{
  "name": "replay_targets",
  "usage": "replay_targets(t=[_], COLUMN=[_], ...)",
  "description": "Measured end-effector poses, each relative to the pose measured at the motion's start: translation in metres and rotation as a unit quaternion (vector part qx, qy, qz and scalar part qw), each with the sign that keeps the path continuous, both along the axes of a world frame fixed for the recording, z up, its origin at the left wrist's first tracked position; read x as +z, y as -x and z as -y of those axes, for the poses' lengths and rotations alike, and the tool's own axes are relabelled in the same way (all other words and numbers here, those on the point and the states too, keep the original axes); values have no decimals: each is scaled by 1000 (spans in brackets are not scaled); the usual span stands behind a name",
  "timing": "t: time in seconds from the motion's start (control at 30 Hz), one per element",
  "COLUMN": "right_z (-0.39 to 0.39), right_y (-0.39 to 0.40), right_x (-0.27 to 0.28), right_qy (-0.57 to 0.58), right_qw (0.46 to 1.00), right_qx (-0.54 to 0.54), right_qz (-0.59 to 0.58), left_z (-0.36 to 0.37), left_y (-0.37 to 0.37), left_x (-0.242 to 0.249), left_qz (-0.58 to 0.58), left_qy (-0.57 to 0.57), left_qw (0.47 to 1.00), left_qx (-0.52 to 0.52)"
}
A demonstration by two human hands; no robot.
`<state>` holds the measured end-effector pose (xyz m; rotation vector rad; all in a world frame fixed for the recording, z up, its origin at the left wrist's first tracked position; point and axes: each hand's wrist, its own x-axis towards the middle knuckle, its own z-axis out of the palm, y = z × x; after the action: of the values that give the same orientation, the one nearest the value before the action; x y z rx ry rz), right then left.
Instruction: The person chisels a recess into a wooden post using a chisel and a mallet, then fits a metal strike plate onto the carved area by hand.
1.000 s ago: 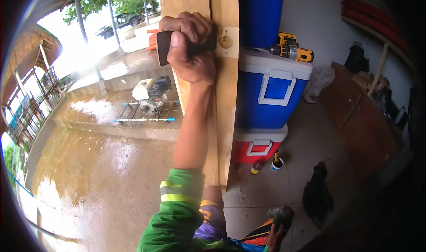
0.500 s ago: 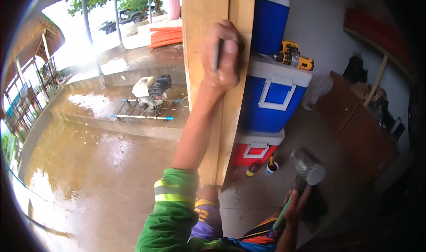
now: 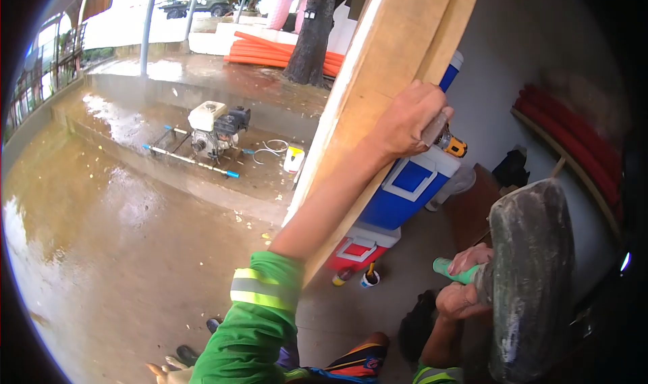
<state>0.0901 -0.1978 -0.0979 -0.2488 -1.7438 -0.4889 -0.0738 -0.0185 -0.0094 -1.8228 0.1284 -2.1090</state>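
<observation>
We work on the wooden post (image 3: 378, 107), which runs from the lower middle of the head view up toward 1 o'clock. Our left hand (image 3: 408, 117) is closed around a small dark tool (image 3: 434, 129) and presses it against the far edge of the post; most of the tool is hidden by the fingers, so we cannot tell what kind it is. Our right hand (image 3: 464, 286) is clenched around the green handle (image 3: 451, 270) of a mallet (image 3: 530, 276), whose large grey head stands raised at 4 o'clock from the left hand.

Judged from this posture, the step is a strike on the held tool.
- We keep the tool seated flat and steady on the wood.
- We keep the left fingers below the struck end.
- We bring the mallet head square onto the tool, since a glancing blow can slip onto the knuckles.

Surroundings:
- A blue cooler (image 3: 405, 188) stands just behind the post, with a red cooler (image 3: 358, 249) under it.
- A yellow drill (image 3: 452, 144) lies on the blue cooler, just beside the left hand at 5 o'clock, close to the swing path.
- Two small cans (image 3: 358, 276) stand on the floor near the red cooler.
- A small engine (image 3: 212, 129) sits on the wet concrete at 9 o'clock, well apart.
- Orange pipes (image 3: 277, 52) lie at 11 o'clock.
</observation>
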Motion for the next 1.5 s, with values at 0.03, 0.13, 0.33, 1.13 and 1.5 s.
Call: replay_targets(t=[0.03,0.13,0.33,1.13,1.5], right_z=[-5,-19,28,28,64], right_y=[11,-2,7,-18,-41], right_x=[3,-10,20,-69,-126], right_qy=[-34,67,-55,259,330], right_qw=[993,970,961,918,851], right_qx=[-111,-233,-270,-88,-129], right_qz=[18,-2,21,-285,-387], left_z=[-1,-2,3,33,43], left_y=[0,1,0,-9,-18], left_x=[1,-2,4,-39,-53], left_qz=[-5,-17,0,-192,-188], left_qy=[5,35,4,-36,-80], left_qw=[1000,999,1000,970,973], left_qx=[-4,-24,-7,148,110])
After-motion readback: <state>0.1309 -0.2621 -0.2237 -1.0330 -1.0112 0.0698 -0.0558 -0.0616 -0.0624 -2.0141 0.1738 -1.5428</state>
